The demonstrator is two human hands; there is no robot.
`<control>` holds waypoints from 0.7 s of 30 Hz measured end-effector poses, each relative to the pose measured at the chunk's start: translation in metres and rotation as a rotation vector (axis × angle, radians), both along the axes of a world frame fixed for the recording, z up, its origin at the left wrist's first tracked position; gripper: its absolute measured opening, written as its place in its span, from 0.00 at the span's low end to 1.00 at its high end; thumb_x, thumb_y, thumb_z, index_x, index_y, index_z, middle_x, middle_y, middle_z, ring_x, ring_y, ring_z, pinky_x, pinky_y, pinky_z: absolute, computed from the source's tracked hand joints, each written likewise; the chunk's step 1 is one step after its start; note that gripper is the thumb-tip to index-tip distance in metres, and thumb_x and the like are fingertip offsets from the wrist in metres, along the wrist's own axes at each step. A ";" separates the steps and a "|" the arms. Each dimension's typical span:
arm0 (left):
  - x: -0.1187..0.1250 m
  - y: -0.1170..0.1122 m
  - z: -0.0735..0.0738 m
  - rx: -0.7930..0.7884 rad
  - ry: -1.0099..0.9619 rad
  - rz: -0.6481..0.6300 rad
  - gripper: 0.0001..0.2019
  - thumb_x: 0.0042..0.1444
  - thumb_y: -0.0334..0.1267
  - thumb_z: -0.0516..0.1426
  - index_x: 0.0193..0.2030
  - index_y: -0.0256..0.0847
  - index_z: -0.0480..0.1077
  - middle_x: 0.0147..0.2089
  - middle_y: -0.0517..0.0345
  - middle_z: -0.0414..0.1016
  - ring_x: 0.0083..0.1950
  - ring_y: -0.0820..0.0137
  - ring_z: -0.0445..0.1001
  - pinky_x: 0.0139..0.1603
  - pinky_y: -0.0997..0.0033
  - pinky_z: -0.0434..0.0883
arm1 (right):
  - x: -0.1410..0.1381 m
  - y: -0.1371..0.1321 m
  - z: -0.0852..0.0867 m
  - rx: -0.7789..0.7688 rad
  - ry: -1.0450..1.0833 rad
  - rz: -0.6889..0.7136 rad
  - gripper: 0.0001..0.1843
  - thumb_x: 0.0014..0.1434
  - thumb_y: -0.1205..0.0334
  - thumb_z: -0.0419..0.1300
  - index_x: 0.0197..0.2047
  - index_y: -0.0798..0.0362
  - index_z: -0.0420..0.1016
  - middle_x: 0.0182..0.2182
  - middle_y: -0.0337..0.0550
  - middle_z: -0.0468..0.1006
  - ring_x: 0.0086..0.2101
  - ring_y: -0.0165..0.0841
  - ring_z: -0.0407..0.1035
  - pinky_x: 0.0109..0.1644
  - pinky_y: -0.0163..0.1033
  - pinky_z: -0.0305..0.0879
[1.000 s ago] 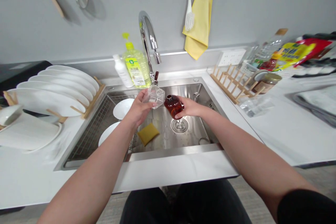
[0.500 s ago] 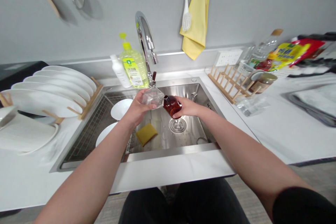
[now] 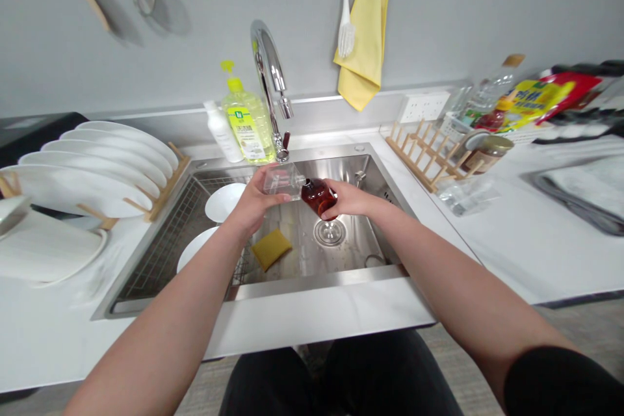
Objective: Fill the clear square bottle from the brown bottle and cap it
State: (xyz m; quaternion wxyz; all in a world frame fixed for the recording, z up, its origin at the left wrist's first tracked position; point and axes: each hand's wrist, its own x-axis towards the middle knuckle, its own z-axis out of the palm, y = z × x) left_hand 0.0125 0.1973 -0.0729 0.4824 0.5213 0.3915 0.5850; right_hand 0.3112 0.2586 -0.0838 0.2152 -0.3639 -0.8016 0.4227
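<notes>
My left hand (image 3: 256, 198) is closed round a clear, square-sided bottle (image 3: 283, 181), tipped on its side with its neck pointing right. In my right hand (image 3: 344, 198) a dark brown bottle (image 3: 318, 197) leans left, its mouth close against the neck of the clear one; whether the two touch I cannot tell. Both are held above the steel sink (image 3: 312, 273), below the chrome faucet (image 3: 277, 75). Under them lie a yellow sponge (image 3: 272, 249) and the round drain (image 3: 330, 232).
White bowls (image 3: 225, 202) sit on a wire rack in the sink's left side. Plates (image 3: 88, 188) stand in a wooden rack at left. Behind the sink is a dish soap bottle (image 3: 248, 127). Another wooden rack (image 3: 424, 149) and a jar (image 3: 487, 153) are at right.
The clear bottle has turned so its neck lines up with the brown bottle's mouth. The brown bottle has shifted slightly left. Both hands keep their hold.
</notes>
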 end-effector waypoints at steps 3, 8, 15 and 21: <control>0.000 0.000 0.000 0.014 0.017 0.001 0.40 0.40 0.36 0.85 0.61 0.46 0.78 0.65 0.50 0.84 0.62 0.55 0.84 0.63 0.56 0.83 | 0.000 0.001 -0.002 0.015 -0.004 0.000 0.42 0.43 0.62 0.84 0.63 0.47 0.83 0.49 0.42 0.92 0.49 0.51 0.86 0.56 0.52 0.81; 0.000 -0.002 0.001 0.003 0.016 -0.001 0.39 0.41 0.35 0.84 0.60 0.45 0.78 0.63 0.51 0.84 0.61 0.56 0.83 0.62 0.56 0.82 | 0.000 0.003 -0.006 0.013 -0.028 -0.007 0.43 0.44 0.62 0.85 0.64 0.47 0.83 0.50 0.44 0.92 0.49 0.51 0.86 0.57 0.53 0.81; -0.001 -0.001 0.002 0.006 0.058 0.011 0.40 0.41 0.36 0.84 0.63 0.47 0.80 0.63 0.51 0.84 0.60 0.57 0.83 0.62 0.55 0.80 | 0.000 0.003 -0.004 0.006 -0.059 -0.007 0.43 0.43 0.60 0.86 0.63 0.48 0.82 0.49 0.43 0.92 0.50 0.51 0.86 0.57 0.50 0.81; -0.003 0.001 -0.001 0.007 0.074 0.022 0.43 0.39 0.38 0.84 0.65 0.48 0.79 0.65 0.51 0.84 0.60 0.55 0.83 0.64 0.52 0.80 | 0.001 0.003 -0.004 0.007 -0.077 -0.001 0.43 0.44 0.59 0.86 0.63 0.47 0.82 0.50 0.43 0.92 0.50 0.52 0.86 0.57 0.50 0.81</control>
